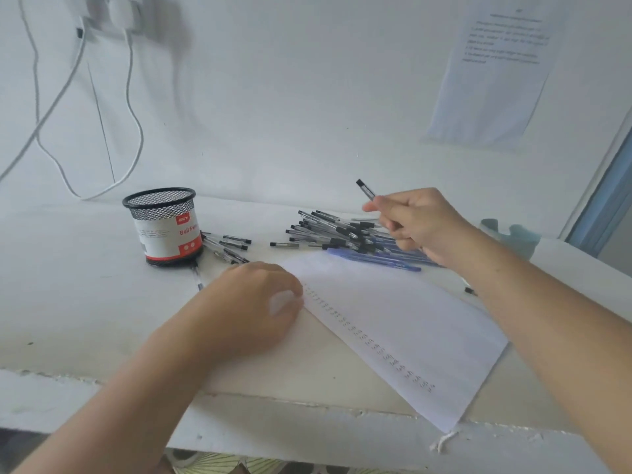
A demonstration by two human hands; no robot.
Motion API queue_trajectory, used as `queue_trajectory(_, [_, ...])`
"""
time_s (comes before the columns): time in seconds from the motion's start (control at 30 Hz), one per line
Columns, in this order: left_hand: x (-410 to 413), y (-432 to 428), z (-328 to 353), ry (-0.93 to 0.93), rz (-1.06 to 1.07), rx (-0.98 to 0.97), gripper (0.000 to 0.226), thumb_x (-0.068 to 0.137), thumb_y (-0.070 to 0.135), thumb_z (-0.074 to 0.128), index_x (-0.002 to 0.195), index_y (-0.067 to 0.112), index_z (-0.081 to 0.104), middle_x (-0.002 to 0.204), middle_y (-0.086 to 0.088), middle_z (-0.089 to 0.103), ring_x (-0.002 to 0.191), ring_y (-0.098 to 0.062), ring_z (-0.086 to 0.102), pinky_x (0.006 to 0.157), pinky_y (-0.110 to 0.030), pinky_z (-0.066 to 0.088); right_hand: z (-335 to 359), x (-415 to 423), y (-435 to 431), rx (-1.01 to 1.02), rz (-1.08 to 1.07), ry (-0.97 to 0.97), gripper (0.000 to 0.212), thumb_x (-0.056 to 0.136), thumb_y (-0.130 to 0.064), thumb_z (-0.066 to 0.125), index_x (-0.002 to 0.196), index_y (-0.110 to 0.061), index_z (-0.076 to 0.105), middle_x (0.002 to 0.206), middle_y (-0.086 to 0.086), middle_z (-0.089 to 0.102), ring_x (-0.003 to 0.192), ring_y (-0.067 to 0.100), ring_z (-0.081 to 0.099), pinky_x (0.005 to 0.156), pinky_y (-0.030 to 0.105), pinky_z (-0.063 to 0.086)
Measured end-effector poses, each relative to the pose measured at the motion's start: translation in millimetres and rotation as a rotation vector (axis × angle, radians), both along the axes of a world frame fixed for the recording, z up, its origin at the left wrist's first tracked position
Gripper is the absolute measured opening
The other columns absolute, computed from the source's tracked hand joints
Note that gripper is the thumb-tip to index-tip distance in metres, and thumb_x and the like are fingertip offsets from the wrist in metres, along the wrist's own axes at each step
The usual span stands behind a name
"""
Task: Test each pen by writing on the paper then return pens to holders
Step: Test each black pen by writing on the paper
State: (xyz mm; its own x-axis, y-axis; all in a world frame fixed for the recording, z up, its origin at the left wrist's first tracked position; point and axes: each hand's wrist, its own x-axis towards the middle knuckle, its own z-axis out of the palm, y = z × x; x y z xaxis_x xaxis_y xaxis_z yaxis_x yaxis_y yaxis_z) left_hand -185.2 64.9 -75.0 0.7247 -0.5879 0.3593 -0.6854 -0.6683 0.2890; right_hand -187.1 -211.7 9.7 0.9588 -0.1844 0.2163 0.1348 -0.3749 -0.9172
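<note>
white desk (pixel 85 302) | step: likely bringing a fresh pen (pixel 365 189) to test; holder (pixel 164 227) stands left, pile (pixel 342 234) lies behind paper (pixel 393 319) | next: turn pen tip-down onto paper near the marks (pixel 376 347); needs a writing grip | right hand (pixel 417 224) raised over pile, pinching pen, its end pointing up-left; left hand (pixel 253 302) rests loosely curled on paper's edge, gripping nothing
</note>
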Motion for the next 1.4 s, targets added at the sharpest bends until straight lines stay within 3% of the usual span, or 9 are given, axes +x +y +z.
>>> queue_trajectory(0.1, [2.7, -1.9, 1.5, 0.002, 0.008, -0.014, 0.039, 0.088, 0.050, 0.041, 0.104, 0.035, 0.072, 0.106, 0.018, 0.070, 0.105, -0.008, 0.063, 0.096, -0.036, 0.051, -3.1, 38.1, 4.3, -0.333, -0.109, -0.052, 0.026, 0.099, -0.024, 0.061, 0.087, -0.005, 0.076, 0.062, 0.004, 0.043, 0.055, 0.018, 0.033, 0.054, 0.025, 0.029])
queue_trajectory(0.2, [4.4, 0.3, 0.0, 0.023, 0.020, -0.032, 0.038, 0.086, 0.043, 0.044, 0.109, 0.034, 0.073, 0.112, 0.018, 0.070, 0.109, -0.008, 0.063, 0.100, -0.035, 0.049, -9.9, 66.1, 13.1, -0.711, -0.114, 0.011, 0.027, 0.096, -0.007, 0.050, 0.070, -0.006, 0.053, 0.066, 0.005, 0.032, 0.063, 0.022, 0.028, 0.058, 0.032, 0.020])
queue_trajectory(0.33, [4.4, 1.3, -1.5, 0.044, 0.036, -0.050, 0.040, 0.084, 0.040, 0.043, 0.110, 0.034, 0.074, 0.115, 0.019, 0.070, 0.112, -0.009, 0.062, 0.102, -0.035, 0.048, -22.0, 89.7, 25.7, -0.886, -0.142, 0.071, 0.026, 0.084, 0.005, 0.049, 0.099, 0.001, 0.070, 0.090, 0.011, 0.056, 0.084, 0.028, 0.049, 0.073, 0.028, 0.040])
queue_trajectory(0.4, [4.6, 1.0, -2.6, 0.050, 0.044, -0.060, 0.040, 0.084, 0.039, 0.043, 0.110, 0.034, 0.074, 0.115, 0.019, 0.070, 0.113, -0.009, 0.062, 0.103, -0.035, 0.048, -26.4, 94.3, 30.6, -0.893, -0.175, 0.053, 0.049, 0.081, 0.002, 0.052, 0.124, -0.016, 0.069, 0.118, 0.006, 0.066, 0.106, 0.028, 0.060, 0.093, 0.036, 0.052])
queue_trajectory(0.5, [5.0, 1.3, -3.1, 0.062, 0.045, -0.070, 0.040, 0.084, 0.038, 0.043, 0.110, 0.035, 0.073, 0.116, 0.019, 0.070, 0.113, -0.010, 0.062, 0.103, -0.036, 0.048, -33.5, 101.0, 32.4, -0.878, -0.196, 0.029, 0.040, 0.078, -0.004, 0.055, 0.103, -0.033, 0.066, 0.111, 0.004, 0.067, 0.095, 0.026, 0.064, 0.085, 0.039, 0.056])
queue_trajectory(0.67, [5.2, 0.3, -3.1, 0.051, 0.039, -0.067, 0.043, 0.083, 0.034, 0.041, 0.111, 0.033, 0.073, 0.116, 0.017, 0.070, 0.112, -0.010, 0.062, 0.103, -0.035, 0.047, -38.2, 105.1, 42.4, -0.957, -0.284, -0.044, 0.021, 0.090, -0.024, 0.065, 0.110, -0.028, 0.070, 0.113, -0.001, 0.063, 0.112, 0.027, 0.054, 0.094, 0.041, 0.045])
queue_trajectory(0.83, [5.6, 0.7, -3.3, 0.047, 0.035, -0.065, 0.046, 0.080, 0.033, 0.039, 0.112, 0.034, 0.073, 0.115, 0.016, 0.070, 0.112, -0.012, 0.062, 0.103, -0.036, 0.047, -37.6, 106.5, 88.0, -1.094, -0.204, -0.178, 0.012, 0.094, -0.031, 0.059, 0.096, -0.031, 0.071, 0.100, -0.010, 0.065, 0.112, 0.024, 0.045, 0.083, 0.040, 0.026])
queue_trajectory(1.13, [4.1, 0.3, -2.2, 0.042, 0.027, -0.073, 0.051, 0.078, 0.032, 0.038, 0.113, 0.032, 0.074, 0.112, 0.013, 0.070, 0.108, -0.013, 0.062, 0.101, -0.037, 0.046, -52.6, 128.7, 152.2, -0.944, 0.061, 0.109, 0.025, 0.092, -0.026, 0.059, 0.111, -0.036, 0.072, 0.108, -0.016, 0.068, 0.131, 0.020, 0.036, 0.111, 0.053, 0.025])
queue_trajectory(1.4, [4.9, 0.3, -3.2, 0.037, 0.032, -0.067, 0.050, 0.077, 0.033, 0.038, 0.113, 0.033, 0.073, 0.113, 0.012, 0.070, 0.107, -0.016, 0.063, 0.099, -0.038, 0.048, -57.2, 137.4, 156.8, -0.934, -0.018, 0.034, 0.010, 0.087, -0.025, 0.068, 0.083, -0.032, 0.073, 0.090, -0.015, 0.069, 0.115, 0.019, 0.053, 0.105, 0.050, 0.036])
